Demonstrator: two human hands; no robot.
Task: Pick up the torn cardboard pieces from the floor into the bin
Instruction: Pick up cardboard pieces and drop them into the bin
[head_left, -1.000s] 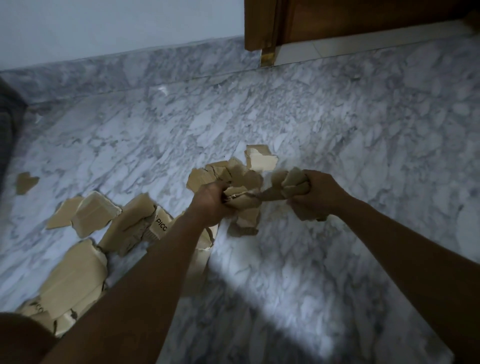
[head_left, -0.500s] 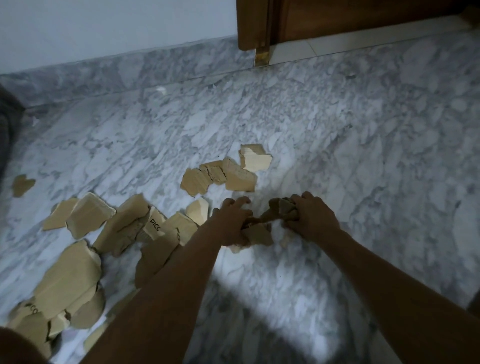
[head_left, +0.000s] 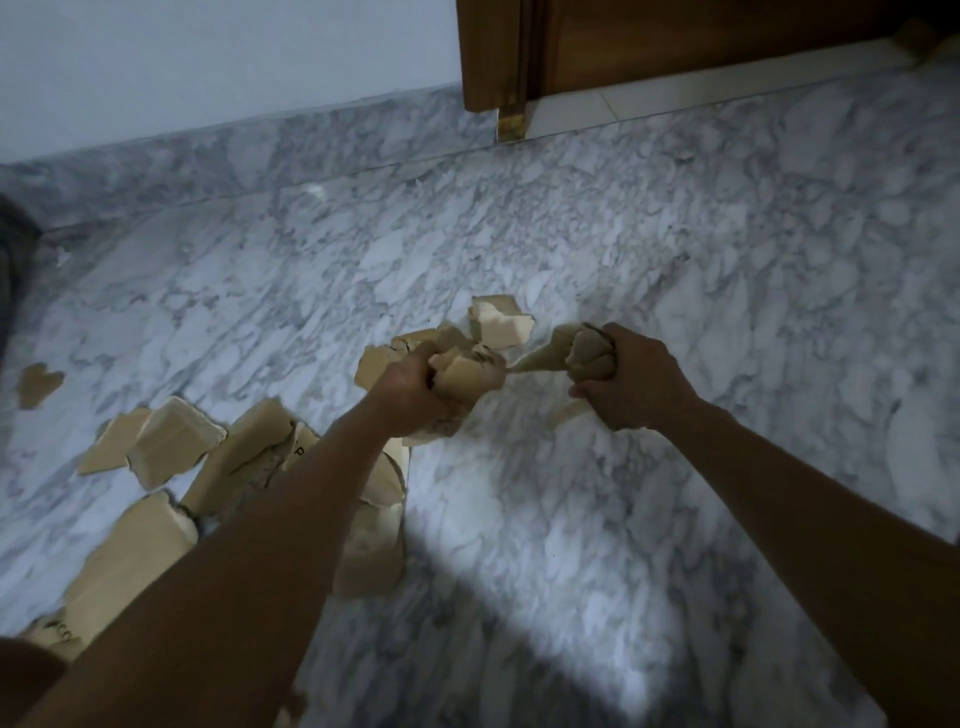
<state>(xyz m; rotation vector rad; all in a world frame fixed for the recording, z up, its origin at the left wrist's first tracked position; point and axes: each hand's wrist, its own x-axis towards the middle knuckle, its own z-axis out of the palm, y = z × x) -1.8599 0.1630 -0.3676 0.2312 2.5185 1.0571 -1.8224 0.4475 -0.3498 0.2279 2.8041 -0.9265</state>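
Several torn brown cardboard pieces lie on the marble floor (head_left: 649, 260). My left hand (head_left: 415, 387) grips a bunch of cardboard pieces (head_left: 465, 376) above the floor. My right hand (head_left: 628, 382) grips a crumpled bunch of cardboard (head_left: 558, 351) close beside it. A folded piece (head_left: 501, 322) lies just beyond both hands. Larger torn pieces (head_left: 176, 447) spread to the lower left, partly hidden by my left arm. One printed piece (head_left: 298, 447) shows beside my forearm. A small piece (head_left: 39, 384) lies alone at far left. No bin is in view.
A marble skirting (head_left: 208, 161) and a white wall run along the back. A wooden door (head_left: 675, 41) with its frame stands at the top right. A dark object (head_left: 13, 270) sits at the left edge. Bare marble lies to the right of my hands.
Both hands dipped to the floor half a second ago and gathered pieces there; now they are raised again and farther from me, each holding a fuller bunch of cardboard.
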